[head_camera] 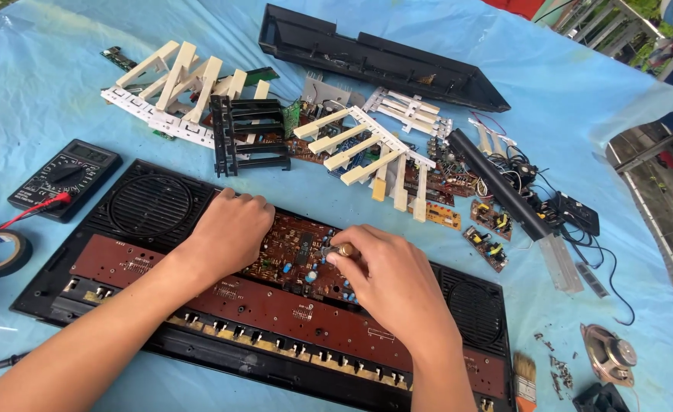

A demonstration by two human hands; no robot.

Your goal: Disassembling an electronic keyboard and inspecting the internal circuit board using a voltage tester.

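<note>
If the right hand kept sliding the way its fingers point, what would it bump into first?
The right hand points left along the brown circuit board. It would likely meet the left hand first, resting on that board, though small board parts may come sooner.

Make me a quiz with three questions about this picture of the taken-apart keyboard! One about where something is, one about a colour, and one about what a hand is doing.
1. Where is the black multimeter?
A. left of the open keyboard case
B. on top of the long black cover
C. beside the paintbrush

2. What colour is the cloth under everything?
A. red
B. light blue
C. green

3. What is the right hand doing?
A. lying flat on the cloth
B. lifting the tape roll
C. pinching a small metal-tipped tool over the brown circuit board

Answers:
1 A, it sits at the case's upper left corner.
2 B, light blue shows all around the parts.
3 C, its fingertips close on the tool above the board, while the left hand rests on the board.
</note>
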